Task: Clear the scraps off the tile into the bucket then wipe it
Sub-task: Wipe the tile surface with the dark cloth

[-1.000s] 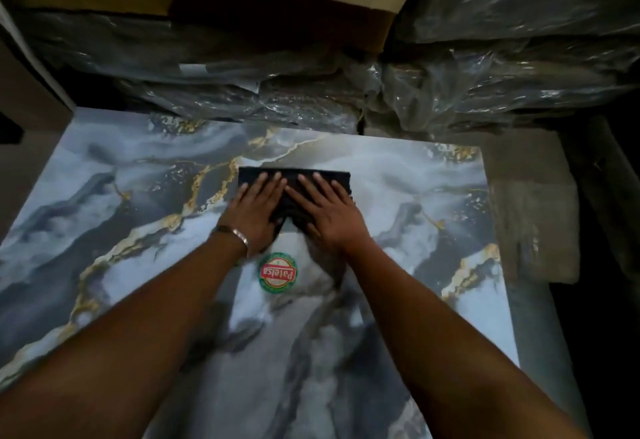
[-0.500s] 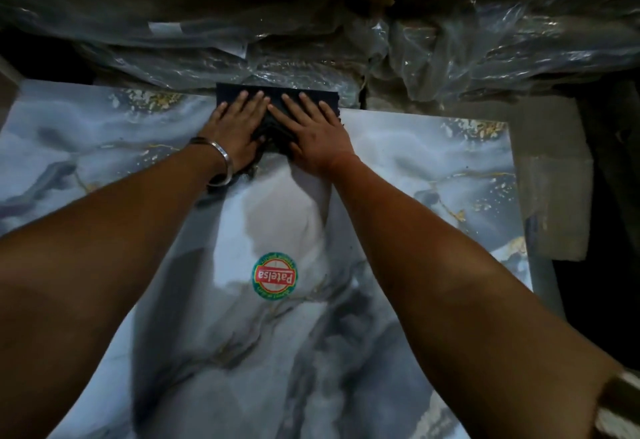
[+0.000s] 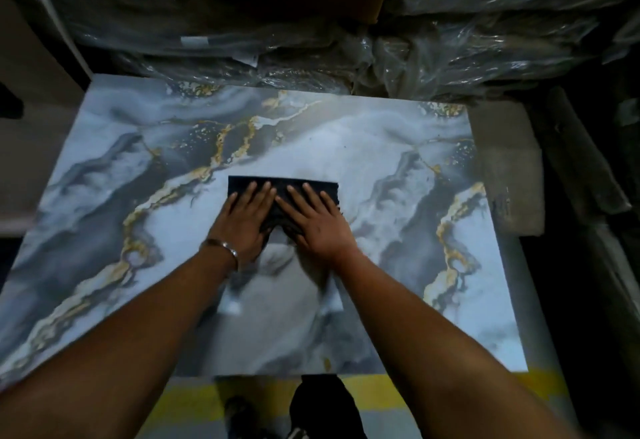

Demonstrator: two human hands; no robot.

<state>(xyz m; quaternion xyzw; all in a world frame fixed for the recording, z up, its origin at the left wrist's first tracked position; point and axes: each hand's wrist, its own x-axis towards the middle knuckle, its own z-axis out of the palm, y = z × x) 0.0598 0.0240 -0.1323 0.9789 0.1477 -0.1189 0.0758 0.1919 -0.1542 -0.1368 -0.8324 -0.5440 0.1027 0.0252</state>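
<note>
The cloth (image 3: 282,186) has been pulled back from the tile's (image 3: 104,168) far edge to about the middle, so wiping looks well underway, another pass probably. Left hand (image 3: 242,224) and right hand (image 3: 313,222) are pressed flat on it side by side, fingers spread wide, nothing gripped. Counted: one tile, one cloth, two hands. A few tiny specks can be seen to the right; no bucket in view.

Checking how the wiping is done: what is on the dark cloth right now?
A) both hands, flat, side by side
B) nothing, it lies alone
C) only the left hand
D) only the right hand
A: the left hand and right hand both press flat on the dark cloth, on the marbled tile.
</note>
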